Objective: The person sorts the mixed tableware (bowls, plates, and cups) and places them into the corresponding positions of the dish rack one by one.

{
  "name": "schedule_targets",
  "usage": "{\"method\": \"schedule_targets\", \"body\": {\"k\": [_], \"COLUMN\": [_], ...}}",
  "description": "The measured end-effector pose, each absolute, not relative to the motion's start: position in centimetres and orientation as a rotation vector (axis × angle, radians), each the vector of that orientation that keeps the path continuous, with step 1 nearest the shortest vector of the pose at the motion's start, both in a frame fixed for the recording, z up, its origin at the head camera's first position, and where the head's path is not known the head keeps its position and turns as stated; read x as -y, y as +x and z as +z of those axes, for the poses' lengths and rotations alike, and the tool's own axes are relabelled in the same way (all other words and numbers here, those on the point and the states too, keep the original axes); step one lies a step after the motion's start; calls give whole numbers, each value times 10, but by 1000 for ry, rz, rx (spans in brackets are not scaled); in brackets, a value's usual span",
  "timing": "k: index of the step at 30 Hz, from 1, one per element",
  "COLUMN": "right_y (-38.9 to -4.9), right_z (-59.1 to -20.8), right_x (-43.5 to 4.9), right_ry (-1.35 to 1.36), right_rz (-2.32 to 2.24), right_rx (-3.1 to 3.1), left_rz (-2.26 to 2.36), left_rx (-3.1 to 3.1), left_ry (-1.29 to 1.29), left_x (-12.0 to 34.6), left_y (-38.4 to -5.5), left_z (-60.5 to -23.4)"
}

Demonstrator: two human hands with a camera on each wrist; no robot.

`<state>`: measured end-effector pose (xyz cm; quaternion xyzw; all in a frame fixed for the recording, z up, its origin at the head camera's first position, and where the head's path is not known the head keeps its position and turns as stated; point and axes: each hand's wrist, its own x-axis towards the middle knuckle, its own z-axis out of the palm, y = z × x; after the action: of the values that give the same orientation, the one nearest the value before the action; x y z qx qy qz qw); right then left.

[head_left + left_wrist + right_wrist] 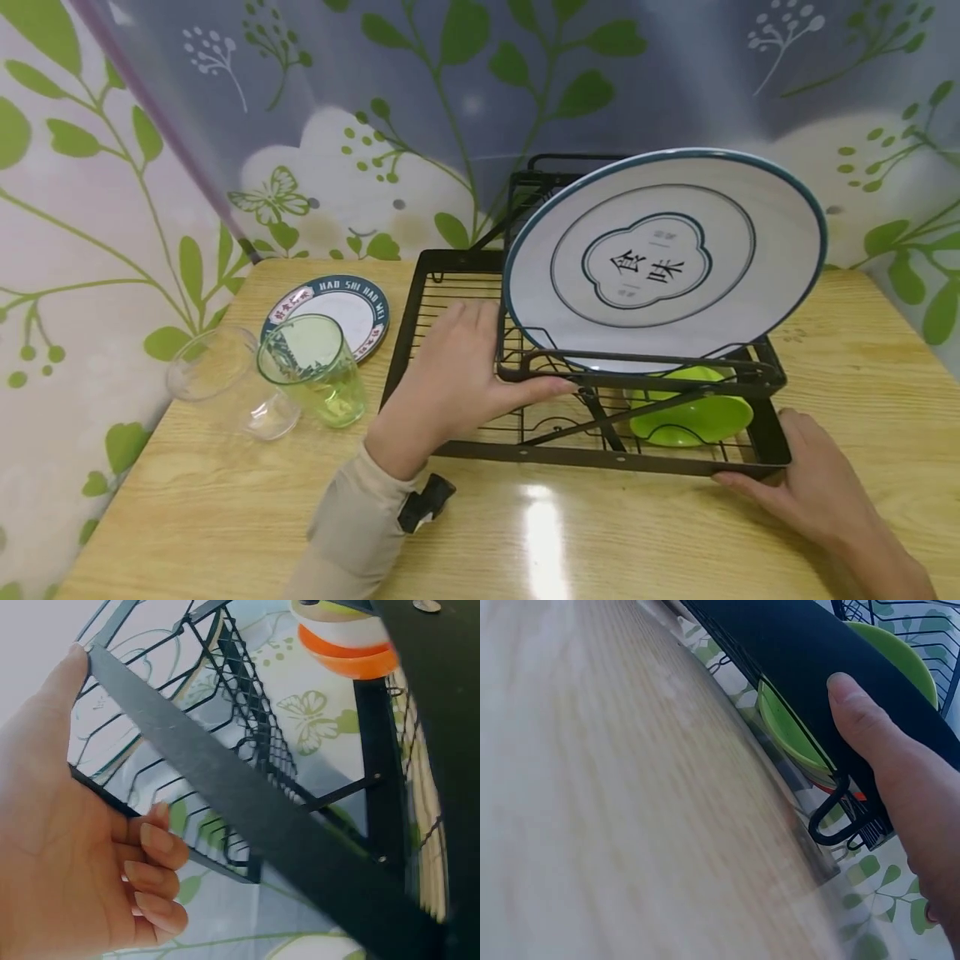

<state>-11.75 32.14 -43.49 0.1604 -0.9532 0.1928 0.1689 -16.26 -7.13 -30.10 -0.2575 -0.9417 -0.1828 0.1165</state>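
Note:
A black two-tier wire dish rack (570, 457) stands on the wooden table. On its upper tier leans a large white plate (720, 300) with a blue-green rim. Beneath that tier, a lime-green bowl (693, 419) sits at the right of the lower tier. My left hand (453, 375) holds the left end of the upper tier, its thumb along the front rail; in the left wrist view the fingers (154, 877) curl below the rail. With my right hand (817, 471) I grip the rack's lower right corner, thumb (862, 712) on the frame, other fingers mostly hidden.
Left of the rack are a small blue-rimmed plate (356, 312), a green drinking glass (341, 400) and a clear glass (273, 417). Behind the table hangs a leaf-patterned cloth (465, 117). An orange bowl (349, 664) shows in the left wrist view.

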Motion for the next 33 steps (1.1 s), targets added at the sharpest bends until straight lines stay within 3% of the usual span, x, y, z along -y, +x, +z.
{"method": "schedule_targets", "body": {"k": [6, 15, 19, 25, 33], "right_y": [-117, -117, -116, -116, -111], "right_z": [-436, -434, -435, -435, -432], "right_x": [-321, -320, -318, -314, -318], "right_ry": [429, 389, 396, 417, 382], "right_rz": [569, 612, 630, 616, 606], "right_rx": [2741, 2780, 2774, 2753, 2763], "left_rz": [-381, -402, -533, -745, -959], "left_rx": [2826, 2679, 2707, 2923, 2682], "left_ry": [-714, -782, -765, -403, -51], "left_x": [81, 88, 101, 137, 156], "left_y": [-148, -139, -120, -84, -75], "left_z": [-293, -294, -299, -318, -358]}}
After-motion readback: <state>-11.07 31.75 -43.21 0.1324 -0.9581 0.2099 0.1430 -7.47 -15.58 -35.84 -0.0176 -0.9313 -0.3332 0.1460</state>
